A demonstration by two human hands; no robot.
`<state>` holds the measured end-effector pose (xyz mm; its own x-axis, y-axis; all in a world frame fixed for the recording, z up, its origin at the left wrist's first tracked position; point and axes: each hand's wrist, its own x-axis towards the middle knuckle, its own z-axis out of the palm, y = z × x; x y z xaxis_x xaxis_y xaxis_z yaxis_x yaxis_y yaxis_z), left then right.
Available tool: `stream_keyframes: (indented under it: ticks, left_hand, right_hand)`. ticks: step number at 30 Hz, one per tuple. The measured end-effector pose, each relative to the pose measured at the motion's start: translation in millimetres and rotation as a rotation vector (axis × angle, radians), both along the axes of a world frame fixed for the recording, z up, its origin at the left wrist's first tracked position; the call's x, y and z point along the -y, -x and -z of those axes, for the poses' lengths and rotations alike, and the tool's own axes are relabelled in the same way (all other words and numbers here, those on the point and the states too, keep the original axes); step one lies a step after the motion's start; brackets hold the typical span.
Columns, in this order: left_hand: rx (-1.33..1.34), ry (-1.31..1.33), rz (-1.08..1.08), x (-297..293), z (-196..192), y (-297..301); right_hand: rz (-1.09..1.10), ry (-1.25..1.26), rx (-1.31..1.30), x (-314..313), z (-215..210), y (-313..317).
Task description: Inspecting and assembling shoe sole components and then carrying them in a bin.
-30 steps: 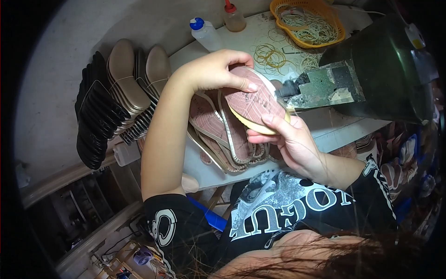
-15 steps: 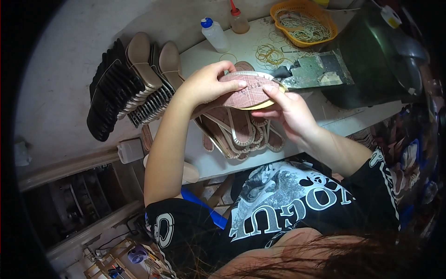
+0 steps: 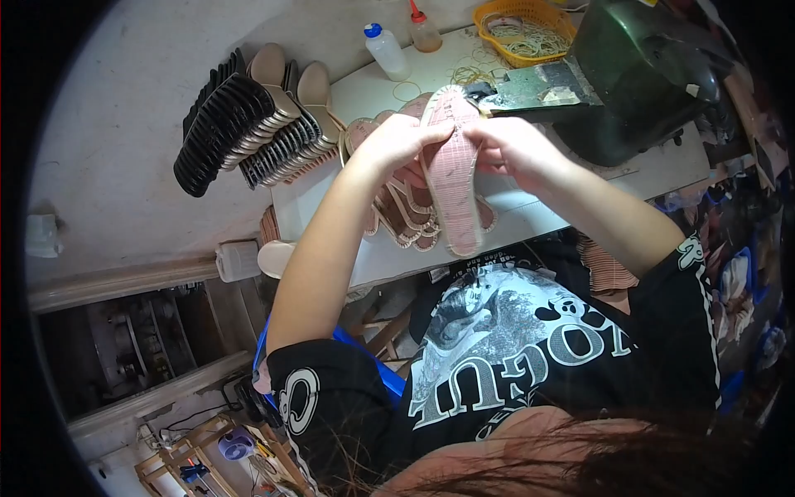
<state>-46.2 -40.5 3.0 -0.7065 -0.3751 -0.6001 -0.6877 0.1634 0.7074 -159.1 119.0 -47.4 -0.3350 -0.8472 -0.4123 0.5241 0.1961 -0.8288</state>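
Observation:
A pink, lined shoe insole with a pale rim is held up lengthwise, one end far and the other pointing toward my body. My left hand grips its left edge, thumb on the pink face. From the right, my right hand pinches the opposite edge, thumb also on top; its other fingers are partly behind. Beneath lies a pile of similar insoles with pale, notched rims, partly hidden by my hands. Just beyond the insole's far end is the dark tip of a green machine.
Stacks of black and beige insoles stand at the left against the wall. A blue-capped bottle, a red-tipped bottle and a yellow basket of rubber bands line the back of the white table.
The insole has turned from lying crosswise to pointing toward my body. It has come away from the machine's tip, and both hands have shifted their grip along its edges.

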Motion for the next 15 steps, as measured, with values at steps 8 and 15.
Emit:
stream_keyframes:
  ticks: [8, 15]
  left_hand:
    - [-0.086, -0.177, -0.091, -12.8, 6.8, -5.6]
    - [-0.232, -0.126, -0.317, -18.4, 15.3, 0.7]
  right_hand:
    - [-0.068, 0.267, -0.074, -10.8, 7.0, -6.1]
    - [-0.152, 0.245, -0.033, -12.7, 18.0, 13.5]
